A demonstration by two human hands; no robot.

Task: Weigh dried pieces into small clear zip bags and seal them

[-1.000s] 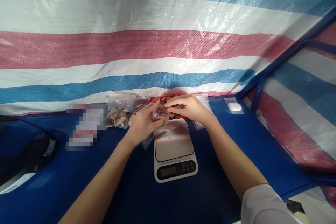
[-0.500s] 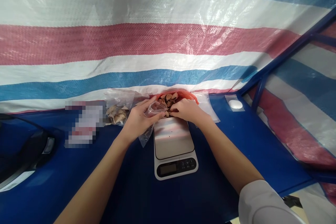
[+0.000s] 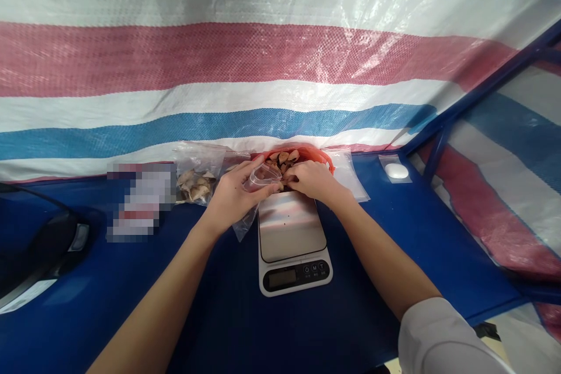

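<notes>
My left hand (image 3: 232,197) is closed on a clear plastic bag (image 3: 265,174), holding its mouth wide between thumb and fingers. Behind it lies an open red plastic bag (image 3: 326,158) with dried brown slices (image 3: 284,157) inside. The fingertips of my right hand (image 3: 316,180) are pinched together on dried brown pieces at the clear bag's mouth, close to the left thumb. Just below both hands is a white kitchen scale (image 3: 293,228) with a metal plate; a few dark crumbs lie on it and its display looks blank.
A clear bag of pale dried slices (image 3: 195,186) lies left of my hands. Flat clear bags (image 3: 350,175) lie on the right, and a small bag with a white oval thing (image 3: 396,171) farther right. A black object (image 3: 39,251) occupies the left of the blue table (image 3: 350,304). Striped sheeting (image 3: 219,52) hangs behind.
My right fingers have shifted slightly among the brown pieces by the clear bag's mouth. The left hand still holds the bag. The view has tilted a little.
</notes>
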